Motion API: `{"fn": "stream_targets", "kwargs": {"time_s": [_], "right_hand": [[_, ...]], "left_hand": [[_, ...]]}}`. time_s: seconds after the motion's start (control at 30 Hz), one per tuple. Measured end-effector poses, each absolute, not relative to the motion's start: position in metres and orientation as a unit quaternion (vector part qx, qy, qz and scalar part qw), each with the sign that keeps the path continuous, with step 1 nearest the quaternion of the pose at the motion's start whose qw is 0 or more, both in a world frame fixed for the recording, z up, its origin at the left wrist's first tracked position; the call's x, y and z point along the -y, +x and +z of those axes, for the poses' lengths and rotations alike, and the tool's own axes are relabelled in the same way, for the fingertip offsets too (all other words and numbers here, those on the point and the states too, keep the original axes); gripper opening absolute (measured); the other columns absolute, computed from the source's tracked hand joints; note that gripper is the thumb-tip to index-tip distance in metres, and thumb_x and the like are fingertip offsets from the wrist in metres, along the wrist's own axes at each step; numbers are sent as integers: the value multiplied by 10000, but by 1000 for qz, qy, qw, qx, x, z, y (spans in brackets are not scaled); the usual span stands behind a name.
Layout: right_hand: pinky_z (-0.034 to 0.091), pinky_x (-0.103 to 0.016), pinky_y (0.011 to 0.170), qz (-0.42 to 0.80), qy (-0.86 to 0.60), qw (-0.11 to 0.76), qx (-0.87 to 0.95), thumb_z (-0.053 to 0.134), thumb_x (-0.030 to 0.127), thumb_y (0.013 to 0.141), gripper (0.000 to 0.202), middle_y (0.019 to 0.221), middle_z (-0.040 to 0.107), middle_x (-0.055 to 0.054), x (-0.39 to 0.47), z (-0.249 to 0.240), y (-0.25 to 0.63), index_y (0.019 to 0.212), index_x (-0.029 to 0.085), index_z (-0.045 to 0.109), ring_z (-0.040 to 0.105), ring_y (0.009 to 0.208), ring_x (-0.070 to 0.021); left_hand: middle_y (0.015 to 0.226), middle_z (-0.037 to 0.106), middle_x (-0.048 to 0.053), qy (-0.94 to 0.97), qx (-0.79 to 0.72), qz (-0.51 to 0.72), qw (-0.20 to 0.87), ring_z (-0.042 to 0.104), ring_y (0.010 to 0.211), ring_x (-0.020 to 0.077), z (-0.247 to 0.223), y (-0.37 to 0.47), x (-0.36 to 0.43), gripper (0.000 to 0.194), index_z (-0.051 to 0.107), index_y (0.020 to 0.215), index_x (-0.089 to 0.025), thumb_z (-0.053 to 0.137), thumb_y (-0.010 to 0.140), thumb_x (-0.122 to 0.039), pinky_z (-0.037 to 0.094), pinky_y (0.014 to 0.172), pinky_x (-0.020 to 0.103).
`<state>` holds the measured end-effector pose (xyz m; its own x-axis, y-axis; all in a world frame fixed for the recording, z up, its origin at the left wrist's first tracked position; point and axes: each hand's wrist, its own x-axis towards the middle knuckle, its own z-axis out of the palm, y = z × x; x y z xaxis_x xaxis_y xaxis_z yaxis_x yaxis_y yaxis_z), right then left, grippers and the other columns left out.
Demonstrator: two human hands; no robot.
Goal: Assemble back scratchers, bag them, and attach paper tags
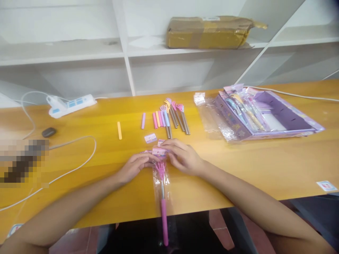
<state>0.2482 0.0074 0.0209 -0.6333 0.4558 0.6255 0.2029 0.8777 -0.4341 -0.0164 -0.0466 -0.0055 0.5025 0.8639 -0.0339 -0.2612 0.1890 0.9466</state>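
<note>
A pink back scratcher (164, 220) lies inside a clear plastic bag (167, 181), its hand-shaped head toward the far side and its handle reaching past the table's front edge. Across the bag's top is a printed header card (159, 152). My left hand (135, 167) closes on the bag's top from the left; its fingertips are partly hidden. From the right, my right hand (184, 157) has its fingers bent over the upper right of the card, beside a small label (160, 142). Another printed label (150, 138) lies flat just beyond my hands.
Several unbagged back scratchers (182, 120) and coloured sleeves (158, 119) lie behind my hands. A purple box (288, 114) holding bagged scratchers stands right, near empty bags (212, 116). At left are a power strip (72, 105), cables and a black object (49, 132). A carton (206, 33) sits on the shelf.
</note>
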Motion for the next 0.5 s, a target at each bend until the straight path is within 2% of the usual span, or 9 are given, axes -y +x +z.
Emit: {"fn": "stream_targets", "kwargs": {"time_s": [0.13,0.33,0.5], "right_hand": [[667,-294,885,145,-145,390,898,527,64,969,375,1224,739,-84,-9,20,250,1282,196,687,745,1103,-161],[648,-258,777,139,-130,381,905,521,77,969,310,1166,754,-75,-9,24,251,1199,190,696,758,1000,-141],[647,-252,783,134,-128,375,908,520,72,969,307,1178,758,-68,-9,22,250,1197,190,687,764,1000,-135]], "left_hand": [[1207,776,179,510,-305,393,702,712,1134,306,-2,-16,47,370,841,1142,-136,608,1067,-414,543,1043,445],[939,730,117,516,-269,402,707,702,952,253,0,-14,48,387,796,939,-124,551,1097,-379,548,983,409],[1067,690,103,512,-264,422,700,673,1061,260,-6,-15,50,246,748,1062,-160,625,1065,-373,536,1010,420]]}}
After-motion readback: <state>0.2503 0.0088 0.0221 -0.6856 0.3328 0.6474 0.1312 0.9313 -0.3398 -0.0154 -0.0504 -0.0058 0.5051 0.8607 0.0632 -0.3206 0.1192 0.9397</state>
